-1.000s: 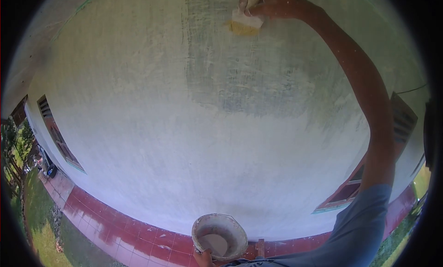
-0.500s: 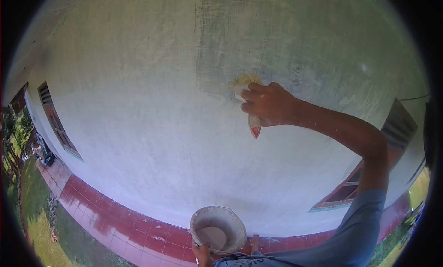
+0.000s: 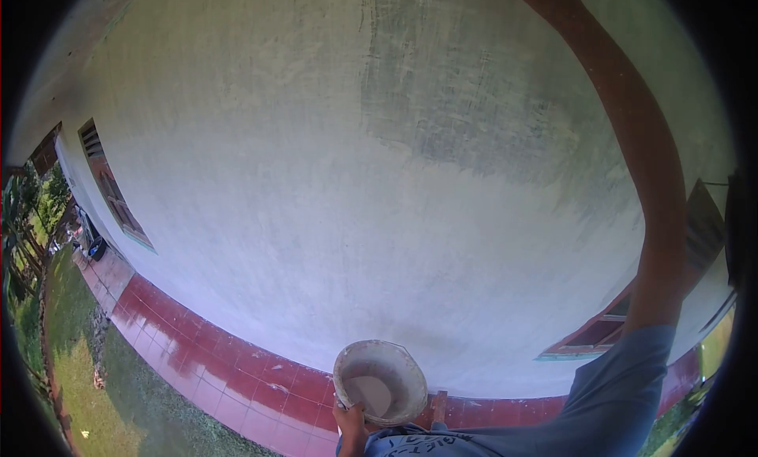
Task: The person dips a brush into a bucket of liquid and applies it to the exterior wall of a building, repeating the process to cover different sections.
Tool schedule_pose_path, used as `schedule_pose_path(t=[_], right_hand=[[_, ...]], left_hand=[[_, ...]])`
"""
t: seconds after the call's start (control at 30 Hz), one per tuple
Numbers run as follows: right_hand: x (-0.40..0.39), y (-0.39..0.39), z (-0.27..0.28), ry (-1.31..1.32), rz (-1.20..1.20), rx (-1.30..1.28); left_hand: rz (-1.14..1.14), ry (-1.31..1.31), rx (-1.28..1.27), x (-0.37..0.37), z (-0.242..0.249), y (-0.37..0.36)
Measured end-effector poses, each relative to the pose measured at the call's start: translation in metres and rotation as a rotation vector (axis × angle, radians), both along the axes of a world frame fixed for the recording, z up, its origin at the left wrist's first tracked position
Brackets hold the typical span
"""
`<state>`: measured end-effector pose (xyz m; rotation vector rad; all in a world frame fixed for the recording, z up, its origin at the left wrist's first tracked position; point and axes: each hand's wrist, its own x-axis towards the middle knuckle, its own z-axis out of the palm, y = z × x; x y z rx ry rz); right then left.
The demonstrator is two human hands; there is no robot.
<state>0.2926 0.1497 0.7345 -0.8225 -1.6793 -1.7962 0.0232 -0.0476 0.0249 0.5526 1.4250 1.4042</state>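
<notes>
My left hand (image 3: 350, 427) grips the near left rim of a round, stained bucket (image 3: 404, 368), with the thumb over the edge. Pale, creamy paint (image 3: 368, 394) lies in the bottom of the bucket, which I hold low against my body. My right arm (image 3: 651, 157) stretches up along the right side and leaves the view at the top, so the right hand and the brush are hidden. Ahead stands a whitish wall (image 3: 316, 220), with a darker, wet-looking patch (image 3: 466, 102) of brush streaks on its upper middle.
Red tiles (image 3: 229, 354) run along the foot of the wall, with grass (image 3: 142, 394) beyond at the left. One wooden window (image 3: 114, 189) is at the left, another window (image 3: 600, 331) at the right, partly behind my arm. My foot (image 3: 439, 406) stands on the tiles.
My right hand has gone from the wall's middle up past the top edge, taking the brush out of view. The view has shifted slightly; my left hand still holds the bucket.
</notes>
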Motion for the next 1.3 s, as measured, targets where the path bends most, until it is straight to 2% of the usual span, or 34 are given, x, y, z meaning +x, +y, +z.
schedule_pose_path(t=[0.07,0.1,0.13,0.17,0.23,0.27,0.33,0.37,0.4,0.43,0.5,0.53,0.6,0.63,0.7,0.73,0.8,0.87,0.9,0.97,1.03,1.07,1.13,1.17,1.2,1.27,1.3], right_hand=[[-0.003,0.049,-0.100,-0.189,-0.036,-0.244],[-0.020,0.043,-0.159,-0.379,-0.090,-0.107],[-0.029,0.046,-0.210,-0.464,-0.070,-0.173],[-0.045,0.032,-0.242,-0.454,0.019,-0.469],[-0.072,0.008,-0.260,-0.233,0.081,-1.019],[-0.075,0.007,-0.249,-0.233,0.091,-1.016],[-0.077,0.013,-0.204,0.231,0.199,-1.284],[-0.061,0.028,-0.177,0.127,0.178,-1.057],[-0.050,0.032,-0.149,0.301,0.240,-0.964],[-0.032,0.050,-0.125,0.309,0.373,-0.743],[-0.028,0.015,-0.068,0.055,0.256,-0.412],[-0.032,0.007,-0.058,0.047,0.262,-0.416],[-0.034,0.003,-0.060,-0.150,0.304,0.067],[-0.034,0.009,-0.075,-0.100,0.332,-0.002],[-0.039,0.029,-0.141,-0.037,0.003,-0.264],[-0.039,0.048,-0.179,-0.220,-0.117,-0.207],[-0.044,0.066,-0.264,-0.512,-0.145,-0.231],[-0.071,0.028,-0.290,-0.345,0.022,-0.844],[-0.079,0.023,-0.277,-0.349,0.026,-0.834],[-0.088,0.016,-0.251,0.258,0.277,-1.512],[-0.075,0.051,-0.214,0.063,0.218,-1.013],[-0.072,0.047,-0.180,0.243,0.229,-1.024],[-0.066,0.038,-0.132,0.119,0.303,-0.571],[-0.070,0.028,-0.110,0.115,0.235,-0.410],[-0.071,0.025,-0.092,0.112,0.237,-0.413],[-0.069,0.028,-0.073,-0.104,0.337,0.007],[-0.068,0.034,-0.080,-0.095,0.359,-0.098]], left_hand=[[-0.001,-0.023,0.000,-0.001,-0.003,0.000],[-0.002,-0.039,0.010,-0.001,-0.004,0.000],[-0.002,-0.049,0.005,0.000,-0.001,-0.002],[-0.014,-0.065,0.024,-0.001,0.005,-0.002],[-0.016,-0.079,0.048,-0.002,0.009,-0.002],[-0.014,-0.075,0.035,-0.003,0.009,-0.003],[-0.001,-0.071,0.020,-0.002,0.009,-0.003],[0.001,-0.084,0.017,-0.001,0.007,-0.005],[0.003,-0.098,0.014,0.000,0.006,-0.007],[0.010,-0.098,0.013,0.001,0.005,-0.008],[0.061,-0.049,0.018,0.008,0.003,-0.008],[0.068,-0.055,0.014,0.011,-0.001,-0.007],[0.079,-0.037,-0.013,0.011,-0.013,-0.007],[0.078,-0.035,-0.021,0.014,-0.013,-0.005],[0.058,-0.036,-0.022,0.015,-0.010,-0.001],[0.057,-0.043,-0.031,0.015,-0.009,-0.002],[0.066,-0.060,0.033,0.013,-0.009,-0.005],[0.070,-0.082,0.038,0.012,0.002,-0.009],[0.071,-0.097,0.042,0.012,0.006,-0.008],[0.059,-0.085,0.033,0.009,-0.004,-0.008],[0.048,-0.074,0.025,0.008,-0.008,-0.009],[0.050,-0.075,0.038,0.009,-0.006,-0.011],[0.058,-0.079,0.062,0.011,-0.003,-0.009],[0.062,-0.070,0.030,0.013,0.002,-0.010],[0.063,-0.059,-0.009,0.015,0.003,-0.012],[0.074,-0.065,0.004,0.017,-0.004,-0.013],[0.090,-0.077,0.030,0.019,-0.008,-0.010]])
